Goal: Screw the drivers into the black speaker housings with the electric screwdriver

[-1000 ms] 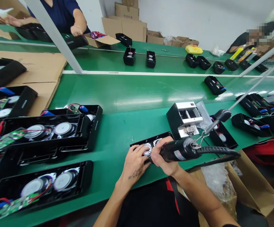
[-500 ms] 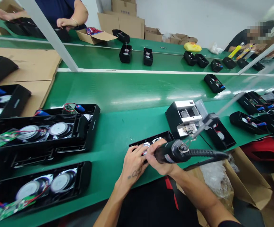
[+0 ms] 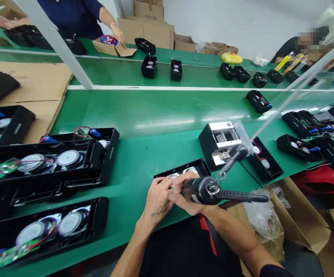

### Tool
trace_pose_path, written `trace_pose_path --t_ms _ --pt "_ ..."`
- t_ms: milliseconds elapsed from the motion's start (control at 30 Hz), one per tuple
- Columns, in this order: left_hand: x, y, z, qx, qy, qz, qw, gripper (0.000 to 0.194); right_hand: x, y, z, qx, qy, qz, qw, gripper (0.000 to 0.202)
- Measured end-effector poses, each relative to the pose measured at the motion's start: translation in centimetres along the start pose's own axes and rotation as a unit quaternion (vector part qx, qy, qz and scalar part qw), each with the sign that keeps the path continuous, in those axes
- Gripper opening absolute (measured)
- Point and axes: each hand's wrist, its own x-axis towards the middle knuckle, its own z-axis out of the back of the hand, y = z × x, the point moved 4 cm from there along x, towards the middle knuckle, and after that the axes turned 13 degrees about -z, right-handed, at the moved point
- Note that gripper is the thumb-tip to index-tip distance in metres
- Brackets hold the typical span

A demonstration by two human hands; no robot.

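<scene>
The right hand (image 3: 186, 196) is clenched around the black barrel of an electric screwdriver (image 3: 210, 191), which lies nearly level with its tip pointing toward 9 o'clock, hidden under the fingers. A hook and suspension cord run from the tool's rear up toward 1 o'clock. The left hand (image 3: 158, 198) presses its fingers down on the near edge of a black speaker housing (image 3: 184, 171), just at the tool's tip; whether it pinches a screw there cannot be told.

The housing lies open side up on the green tabletop (image 3: 155, 115), at 12 o'clock from both hands, its two round drivers partly covered by them.

To drive well here, the left hand should pin the housing flat so it cannot twist, and the bit should sit square in the screw head before the trigger is squeezed; the cord's pull at the rear may tip the tool, so the wrist must counter it.

At 1 o'clock stands a black-and-white screw feeder box (image 3: 220, 142). At 9 o'clock lie larger open speaker housings (image 3: 69, 161). A co-worker's hand (image 3: 121, 38) reaches into a carton at 11 o'clock.
</scene>
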Motion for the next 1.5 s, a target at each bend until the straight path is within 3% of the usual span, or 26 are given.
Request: trace_pose_path --t_ms 67,100,200,300,367,467,700,933,1200,1333,1500 --pt "-0.2 0.6 0.3 0.016 0.017 -0.027 0.999 0.008 -0.4 1.0 1.8 0.041 -0.019 0.057 0.997 0.032" --pt "-0.4 0.9 0.5 0.028 0.021 -0.039 0.999 0.006 -0.6 1.5 3.4 0.065 -0.06 0.083 0.993 0.033" --pt "-1.3 1.8 1.6 0.071 0.0 -0.084 0.994 0.007 -1.4 2.6 9.9 0.097 -0.25 0.107 0.958 0.032" --pt "-1.6 1.9 2.7 0.101 -0.047 -0.123 0.986 0.009 -1.5 3.6 15.9 0.04 -0.395 0.107 0.911 0.032" --pt "-1.0 1.2 2.9 0.107 -0.071 -0.132 0.983 0.013 -0.7 4.0 18.5 0.008 -0.434 0.124 0.892 0.034" --pt "0.6 -0.6 2.1 0.111 -0.054 -0.158 0.98 0.021 1.3 3.8 20.0 -0.009 -0.429 0.133 0.894 0.035" --pt "2.2 -1.5 -0.1 0.171 0.009 -0.139 0.975 0.023 4.1 1.6 20.4 -0.022 -0.375 0.071 0.924 0.037" --pt "2.8 -2.2 -1.4 0.174 0.009 -0.137 0.975 0.026 2.3 1.8 19.4 -0.021 -0.243 -0.013 0.97 0.03" --pt "2.8 -3.6 -3.2 0.152 0.004 -0.063 0.986 0.016 -1.7 3.9 15.1 0.143 -0.165 0.05 0.975 0.025" --pt "2.6 -3.6 -3.3 0.134 0.018 -0.04 0.99 0.008 -2.4 3.2 11.8 0.161 -0.13 0.09 0.974 0.022" --pt "2.8 -3.7 -3.2 0.137 0.025 -0.043 0.989 0.011 -2.2 1.4 9.0 0.138 -0.099 0.079 0.982 0.027"
